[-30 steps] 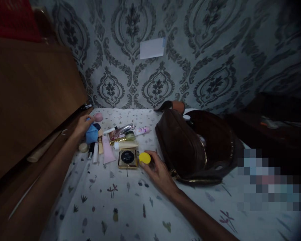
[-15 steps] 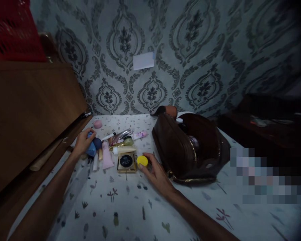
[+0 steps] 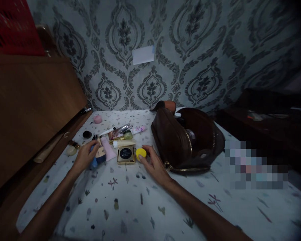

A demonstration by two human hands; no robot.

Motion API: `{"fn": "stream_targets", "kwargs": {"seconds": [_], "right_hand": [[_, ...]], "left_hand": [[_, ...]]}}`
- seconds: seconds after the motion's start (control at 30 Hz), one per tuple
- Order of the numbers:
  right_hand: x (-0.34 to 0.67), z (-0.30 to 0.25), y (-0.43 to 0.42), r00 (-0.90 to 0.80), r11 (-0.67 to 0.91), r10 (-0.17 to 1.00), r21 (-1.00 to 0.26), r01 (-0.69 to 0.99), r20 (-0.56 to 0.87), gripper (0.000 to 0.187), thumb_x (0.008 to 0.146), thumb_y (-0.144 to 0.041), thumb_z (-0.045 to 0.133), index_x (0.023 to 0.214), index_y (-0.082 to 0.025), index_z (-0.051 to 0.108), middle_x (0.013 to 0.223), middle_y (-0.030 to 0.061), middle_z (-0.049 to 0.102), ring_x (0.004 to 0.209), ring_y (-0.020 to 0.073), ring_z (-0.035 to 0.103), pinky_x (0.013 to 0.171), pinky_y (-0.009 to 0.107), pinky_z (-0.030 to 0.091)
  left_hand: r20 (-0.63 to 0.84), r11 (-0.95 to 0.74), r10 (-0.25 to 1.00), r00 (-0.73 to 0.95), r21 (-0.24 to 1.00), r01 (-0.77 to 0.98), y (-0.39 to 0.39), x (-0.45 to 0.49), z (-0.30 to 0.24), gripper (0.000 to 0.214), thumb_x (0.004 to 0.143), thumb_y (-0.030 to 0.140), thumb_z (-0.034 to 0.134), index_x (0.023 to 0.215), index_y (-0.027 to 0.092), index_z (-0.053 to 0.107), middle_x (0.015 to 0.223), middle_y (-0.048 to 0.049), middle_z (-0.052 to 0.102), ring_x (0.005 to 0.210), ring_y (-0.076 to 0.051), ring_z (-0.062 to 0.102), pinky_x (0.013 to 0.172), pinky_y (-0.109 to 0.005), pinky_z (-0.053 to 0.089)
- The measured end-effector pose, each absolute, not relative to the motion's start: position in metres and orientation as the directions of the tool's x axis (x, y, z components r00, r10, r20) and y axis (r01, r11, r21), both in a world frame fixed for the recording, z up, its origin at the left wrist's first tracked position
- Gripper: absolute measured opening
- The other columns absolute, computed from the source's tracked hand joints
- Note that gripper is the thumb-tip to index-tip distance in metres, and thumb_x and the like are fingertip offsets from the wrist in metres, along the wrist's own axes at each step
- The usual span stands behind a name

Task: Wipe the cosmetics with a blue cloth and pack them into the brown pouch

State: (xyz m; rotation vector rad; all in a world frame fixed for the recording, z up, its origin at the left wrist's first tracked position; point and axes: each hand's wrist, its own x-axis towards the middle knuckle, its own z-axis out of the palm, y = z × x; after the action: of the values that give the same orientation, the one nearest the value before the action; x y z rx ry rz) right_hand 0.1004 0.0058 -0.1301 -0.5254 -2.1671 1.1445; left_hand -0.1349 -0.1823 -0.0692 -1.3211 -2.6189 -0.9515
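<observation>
My left hand (image 3: 86,155) is closed around small blue objects (image 3: 93,163), partly hidden by the fingers; their kind is unclear. A rounded beige-and-navy item (image 3: 101,155) sits at its fingertips. My right hand (image 3: 155,164) grips a small round container with a yellow lid (image 3: 140,154), thumb on the lid and index finger behind it. Between the hands lie a gold compact with a black oval label (image 3: 125,154), a pink squeeze tube (image 3: 107,149) and a cream tube with a white cap (image 3: 124,143). Behind them are a green jar (image 3: 128,135) and a pink-and-white tube (image 3: 139,129).
An unzipped brown leather bag (image 3: 169,140) stands right of the cosmetics, with bottles inside. Wooden furniture (image 3: 35,117) borders the left side, carrying a red basket (image 3: 13,30). A pink round item (image 3: 97,119) and a dark round item (image 3: 87,134) lie at the back left.
My left hand has come nearer and slightly right, bringing the blue objects along. Dark and pale round items behind it now show. My right hand keeps its grip on the yellow-lidded container.
</observation>
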Motion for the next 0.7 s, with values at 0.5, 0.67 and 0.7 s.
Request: {"fn": "stream_targets", "kwargs": {"seconds": [0.5,0.67,0.7], "right_hand": [[0.116,-0.112,-0.046,-0.854,0.618,0.220,-0.745,-0.252,0.471,0.042,0.092,-0.029,0.055,0.133,-0.025,0.050,0.126,0.0110,0.061,0.112,0.0234,0.059,0.087,0.038,0.054],[0.114,-0.123,-0.048,-0.892,0.305,0.278,-0.913,-0.271,0.358,0.063,0.081,-0.039,0.072,0.138,-0.023,0.047,0.138,0.0105,0.057,0.126,0.0259,0.055,0.106,0.043,0.044],[0.115,-0.125,-0.047,-0.894,0.203,0.308,-0.941,-0.272,0.325,0.063,0.079,-0.040,0.074,0.135,-0.023,0.049,0.136,0.0097,0.059,0.124,0.0256,0.056,0.105,0.043,0.044]], "left_hand": [[0.168,0.242,0.672,-0.721,0.870,0.429,-0.188,-0.054,-0.082,0.034,0.073,0.056,0.058,0.072,0.026,0.043,0.062,0.0036,0.052,0.055,-0.016,0.049,0.052,-0.028,0.039],[-0.050,0.147,0.712,-0.701,0.986,0.079,-0.162,-0.021,-0.096,0.038,0.072,0.058,0.060,0.073,0.025,0.042,0.061,0.0053,0.051,0.051,-0.013,0.048,0.049,-0.026,0.042],[-0.055,0.142,0.711,-0.701,0.988,0.067,-0.157,-0.018,-0.097,0.038,0.073,0.060,0.059,0.072,0.025,0.043,0.060,0.0055,0.049,0.050,-0.013,0.046,0.048,-0.026,0.041]]}}
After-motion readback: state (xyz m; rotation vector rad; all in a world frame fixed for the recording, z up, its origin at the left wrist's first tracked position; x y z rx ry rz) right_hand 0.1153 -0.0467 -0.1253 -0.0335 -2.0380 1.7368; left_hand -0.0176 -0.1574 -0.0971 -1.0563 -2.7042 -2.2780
